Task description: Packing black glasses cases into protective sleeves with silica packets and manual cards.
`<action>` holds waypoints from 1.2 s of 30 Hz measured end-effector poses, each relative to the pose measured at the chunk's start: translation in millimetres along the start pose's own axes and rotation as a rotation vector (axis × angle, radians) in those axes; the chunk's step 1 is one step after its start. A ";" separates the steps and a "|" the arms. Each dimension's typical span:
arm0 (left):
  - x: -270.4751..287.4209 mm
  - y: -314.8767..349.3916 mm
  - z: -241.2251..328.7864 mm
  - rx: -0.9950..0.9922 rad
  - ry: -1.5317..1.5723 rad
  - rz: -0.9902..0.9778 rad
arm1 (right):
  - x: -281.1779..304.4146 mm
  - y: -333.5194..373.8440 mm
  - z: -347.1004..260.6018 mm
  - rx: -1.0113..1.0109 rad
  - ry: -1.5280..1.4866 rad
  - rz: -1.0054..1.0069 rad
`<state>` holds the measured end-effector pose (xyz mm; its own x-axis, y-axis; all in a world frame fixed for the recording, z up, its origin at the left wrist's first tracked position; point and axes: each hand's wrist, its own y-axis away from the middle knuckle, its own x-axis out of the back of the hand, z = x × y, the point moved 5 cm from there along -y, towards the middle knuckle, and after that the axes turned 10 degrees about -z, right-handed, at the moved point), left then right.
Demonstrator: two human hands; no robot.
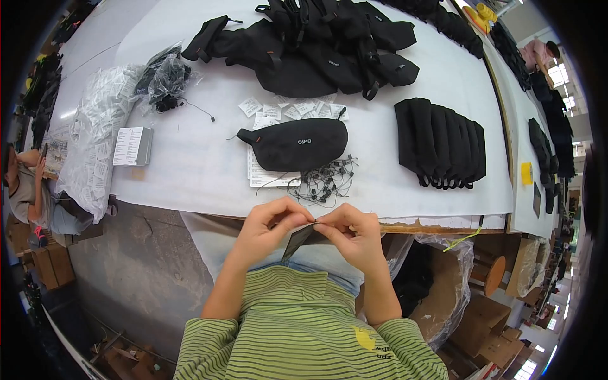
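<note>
Just off the table's front edge, my left hand and my right hand meet at the fingertips in a close pinch. A thin dark card that looks like a hang tag slants down from between them over my lap. Both hands grip its upper corner; whether a string is also between the fingers is too small to tell. On the table ahead of them lies a black zippered pouch, partly over white printed cards. Beside its lower right sits a tangle of black tag strings.
Black pouches are heaped at the back, with small white packets in front. More pouches stand in a row at right. Left are a card stack, a plastic bag of packets and a person. Cartons stand below right.
</note>
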<state>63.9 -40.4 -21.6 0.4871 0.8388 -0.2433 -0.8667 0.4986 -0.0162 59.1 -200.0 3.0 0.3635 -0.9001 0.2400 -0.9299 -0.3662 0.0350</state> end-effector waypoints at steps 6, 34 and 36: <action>0.3 1.6 -6.7 0.160 -0.071 -0.082 | -4.8 -4.0 5.0 -0.031 0.015 -0.085; 40.2 -13.5 13.0 0.378 -0.472 -0.030 | -36.8 21.4 28.4 -0.159 -0.084 0.034; 29.2 -4.7 1.2 0.369 -0.301 -0.080 | -33.3 23.4 22.3 -0.157 -0.029 0.130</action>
<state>82.3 -17.9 -27.5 0.6072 0.7937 0.0374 -0.7559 0.5626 0.3348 26.5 -183.8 -25.8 0.2392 -0.9448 0.2240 -0.9656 -0.2072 0.1571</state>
